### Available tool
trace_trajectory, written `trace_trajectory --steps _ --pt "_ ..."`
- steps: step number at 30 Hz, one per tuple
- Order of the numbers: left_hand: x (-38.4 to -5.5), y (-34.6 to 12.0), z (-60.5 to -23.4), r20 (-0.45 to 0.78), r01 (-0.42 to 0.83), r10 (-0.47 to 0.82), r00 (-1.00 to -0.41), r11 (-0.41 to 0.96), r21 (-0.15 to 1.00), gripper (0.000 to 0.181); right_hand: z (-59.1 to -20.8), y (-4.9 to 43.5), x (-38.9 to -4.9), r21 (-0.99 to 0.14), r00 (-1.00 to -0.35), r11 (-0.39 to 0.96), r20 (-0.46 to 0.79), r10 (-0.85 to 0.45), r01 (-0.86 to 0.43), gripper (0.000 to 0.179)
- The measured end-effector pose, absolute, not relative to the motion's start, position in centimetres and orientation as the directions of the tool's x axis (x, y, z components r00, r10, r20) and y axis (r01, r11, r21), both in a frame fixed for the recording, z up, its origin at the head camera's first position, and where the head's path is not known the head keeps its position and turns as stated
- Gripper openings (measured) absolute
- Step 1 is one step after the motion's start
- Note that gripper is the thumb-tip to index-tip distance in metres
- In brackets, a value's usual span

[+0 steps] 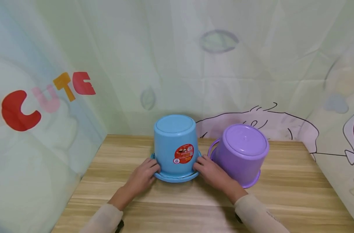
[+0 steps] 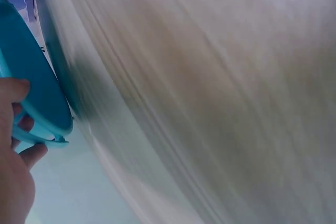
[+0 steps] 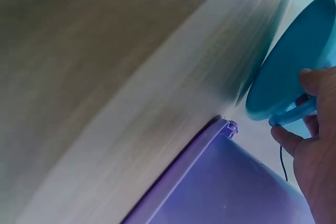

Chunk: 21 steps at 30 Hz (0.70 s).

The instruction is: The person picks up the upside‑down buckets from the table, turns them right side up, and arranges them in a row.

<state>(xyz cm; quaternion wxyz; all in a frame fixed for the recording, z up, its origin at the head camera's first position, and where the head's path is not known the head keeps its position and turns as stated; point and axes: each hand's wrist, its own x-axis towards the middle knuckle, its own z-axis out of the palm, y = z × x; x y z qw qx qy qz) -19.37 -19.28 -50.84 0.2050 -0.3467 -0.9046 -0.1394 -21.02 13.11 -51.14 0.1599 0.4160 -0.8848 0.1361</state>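
A blue bucket (image 1: pixel 166 149) with a red label (image 1: pixel 184 153) is upside down on the wooden table, its bottom facing up. At the left of its rim, my left hand (image 1: pixel 142 176) grips the edge. My right hand (image 1: pixel 212 171) holds the rim on the opposite side. In the left wrist view the thumb (image 2: pixel 16 88) lies on the inner side of the rim, with the fingers curled about the rim and handle. The right wrist view shows the right thumb (image 3: pixel 312 80) likewise inside the bucket's mouth (image 3: pixel 289 66), which is lifted toward me.
Just right of the blue bucket, a purple bucket (image 1: pixel 238 161) stands upside down, its handle (image 1: pixel 213 147) out on the left, close to my right hand. Behind the wooden table (image 1: pixel 182 213) hangs a printed cloth (image 1: pixel 171 64) with cartoon figures and coloured letters.
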Motion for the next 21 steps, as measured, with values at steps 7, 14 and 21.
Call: trace_trajectory --steps 7,14,21 --pt "-19.1 -19.0 -51.1 0.56 0.714 0.554 -0.616 0.693 0.1 0.029 -50.7 13.3 -20.4 -0.064 -0.526 0.578 0.503 -0.685 -0.813 0.024" --pt "-18.6 -19.0 -50.6 0.604 0.737 0.551 -0.576 0.67 0.091 0.028 -50.3 13.6 -19.9 -0.026 -0.484 0.567 0.553 -0.678 -0.824 0.024" --pt "-18.1 -19.2 -49.7 0.642 0.754 0.535 -0.549 0.648 0.104 0.027 -49.4 13.5 -19.7 -0.058 -0.456 0.541 0.615 -0.643 -0.839 0.024"
